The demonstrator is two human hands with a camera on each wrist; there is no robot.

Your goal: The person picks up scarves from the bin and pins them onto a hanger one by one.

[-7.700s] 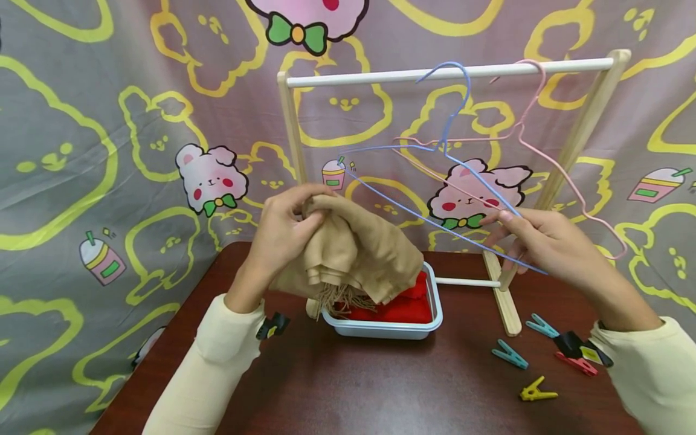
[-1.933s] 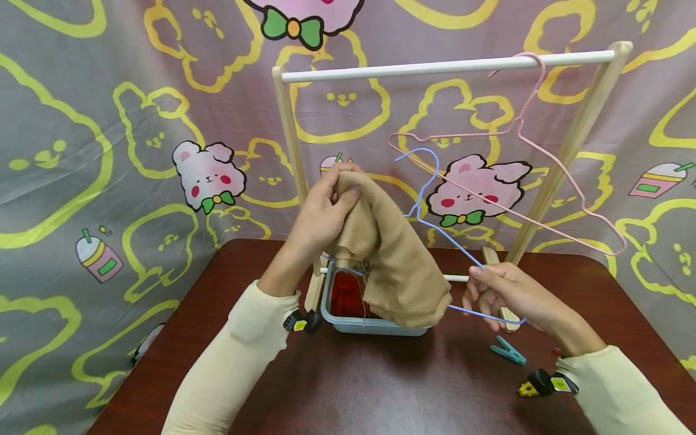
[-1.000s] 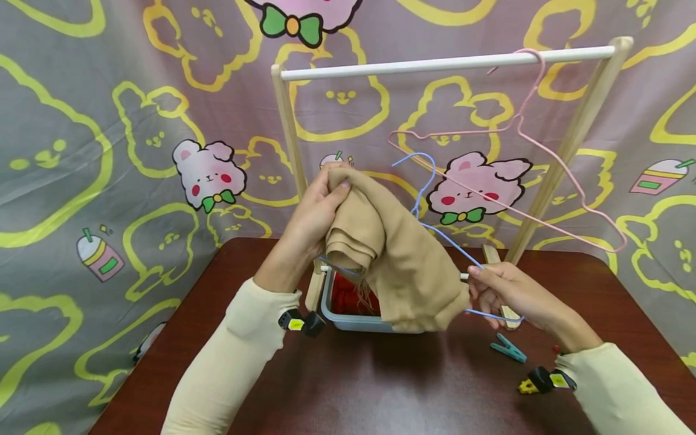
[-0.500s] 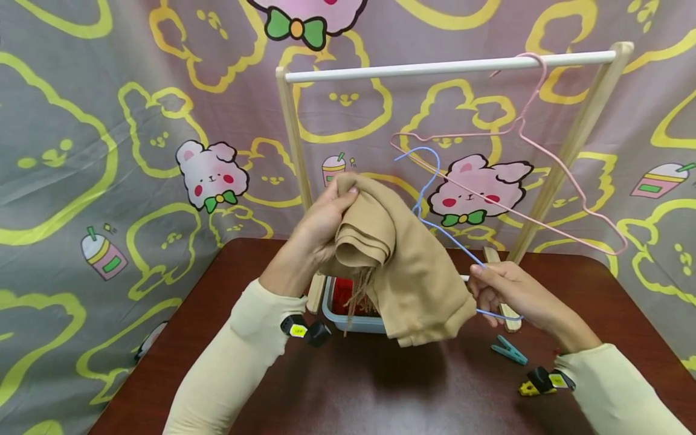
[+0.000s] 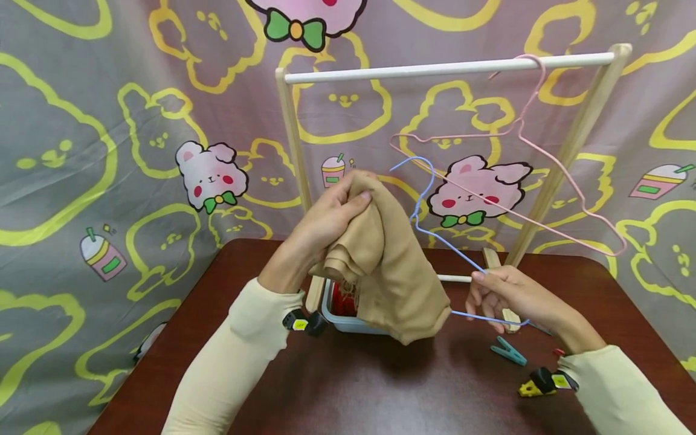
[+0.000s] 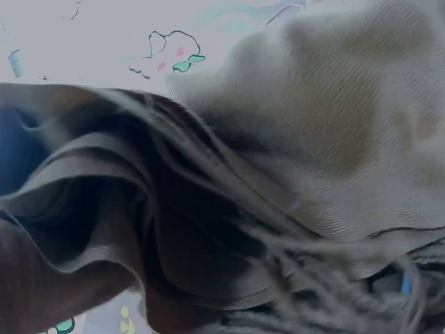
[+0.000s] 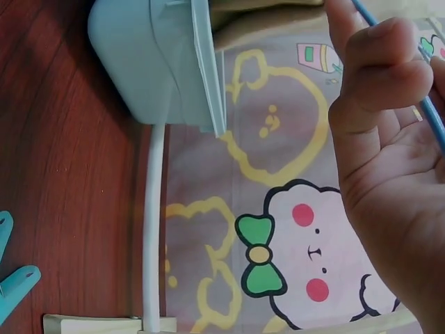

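Note:
My left hand (image 5: 321, 223) pinches the folded top of a tan fringed scarf (image 5: 402, 272) between thumb and fingers. The scarf hangs down in front of a blue wire hanger (image 5: 452, 247), covering its left part. My right hand (image 5: 511, 296) holds that hanger near its right corner, with the hook pointing up, below the rack's rail. In the left wrist view, folds and fringe of the scarf (image 6: 334, 104) fill most of the picture, and a small blue bit shows at lower right. The right wrist view shows curled fingers around the hanger (image 7: 434, 118).
Behind the scarf stands a pale blue basin (image 5: 353, 326) holding red cloth (image 5: 344, 304). A pink hanger (image 5: 560, 163) hangs from the white rail (image 5: 435, 69) of a wooden rack. A teal clothespin (image 5: 508, 351) and a yellow clothespin (image 5: 535, 388) lie right, partly near my right wrist.
Since the earliest frame, the blue hanger has come down from the rail with my right hand, and the scarf has moved right, in front of it. Lately the scarf's lower end swung left.

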